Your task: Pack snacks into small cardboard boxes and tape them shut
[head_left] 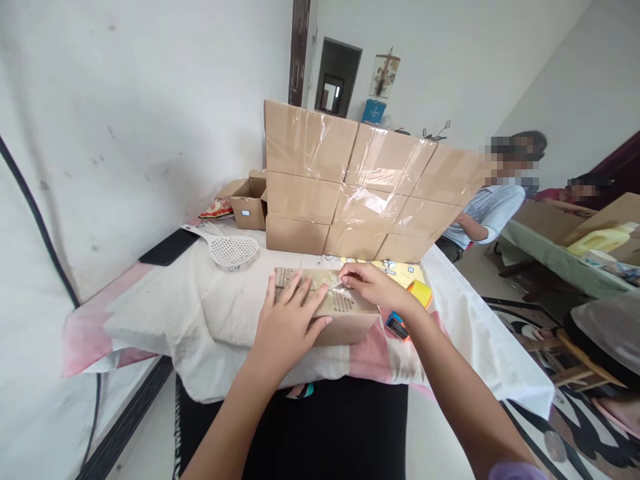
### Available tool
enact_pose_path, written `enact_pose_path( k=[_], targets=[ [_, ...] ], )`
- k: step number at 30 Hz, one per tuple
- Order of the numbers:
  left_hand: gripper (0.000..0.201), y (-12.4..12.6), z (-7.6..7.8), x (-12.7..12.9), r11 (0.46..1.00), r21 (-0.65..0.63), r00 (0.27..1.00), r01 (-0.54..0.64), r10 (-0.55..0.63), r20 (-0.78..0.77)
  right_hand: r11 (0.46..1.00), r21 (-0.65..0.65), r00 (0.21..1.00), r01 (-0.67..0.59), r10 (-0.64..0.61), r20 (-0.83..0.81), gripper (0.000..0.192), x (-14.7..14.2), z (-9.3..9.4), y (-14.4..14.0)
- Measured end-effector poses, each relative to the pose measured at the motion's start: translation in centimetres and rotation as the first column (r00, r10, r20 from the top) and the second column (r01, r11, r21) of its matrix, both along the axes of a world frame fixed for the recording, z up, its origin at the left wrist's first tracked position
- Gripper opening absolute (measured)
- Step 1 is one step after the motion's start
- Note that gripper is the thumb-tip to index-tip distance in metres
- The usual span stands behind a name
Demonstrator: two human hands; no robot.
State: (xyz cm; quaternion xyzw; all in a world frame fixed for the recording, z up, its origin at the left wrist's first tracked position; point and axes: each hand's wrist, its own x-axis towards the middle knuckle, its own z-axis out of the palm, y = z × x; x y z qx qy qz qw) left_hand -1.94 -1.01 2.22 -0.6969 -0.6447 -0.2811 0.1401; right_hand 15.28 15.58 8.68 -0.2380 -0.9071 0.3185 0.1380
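A small cardboard box (350,320) lies on a table covered by a white and pink cloth (190,313), directly in front of me. My left hand (290,320) rests flat on the box's top, fingers spread. My right hand (367,283) pinches a strip of clear tape (336,285) at the top of the box near its middle seam. An orange and blue tape dispenser (410,307) lies just right of the box, partly hidden by my right wrist.
A wall of taped cardboard boxes (360,187) stands behind. An open small box (250,200), a white slotted ladle (227,250) and a black phone (167,248) lie at the left. Two people sit at the right by a green-covered table (555,257).
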Motion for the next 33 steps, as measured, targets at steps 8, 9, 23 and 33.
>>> enact_pose_path(
  k=[8,9,23,33],
  targets=[
    [0.052,-0.2,-0.1,2.1,1.0,0.025,1.0,-0.012,0.012,-0.002,0.999,-0.034,0.996,-0.024,0.022,-0.082,0.018,-0.4,-1.0,1.2],
    [0.053,-0.2,-0.2,2.4,0.999,0.023,1.0,-0.026,0.026,0.004,0.999,-0.035,0.996,-0.021,0.018,-0.086,0.017,-0.4,-1.2,1.4],
    [0.052,0.0,-1.9,4.3,0.989,0.147,0.996,-0.023,0.011,0.085,0.989,0.131,0.995,0.075,-0.065,-0.077,0.013,-0.9,-1.8,0.6],
    [0.047,-0.1,-2.2,4.7,0.984,0.169,0.991,-0.058,0.037,0.125,0.939,0.258,0.967,0.226,-0.185,-0.175,0.026,-0.8,-3.1,0.2]
  ],
)
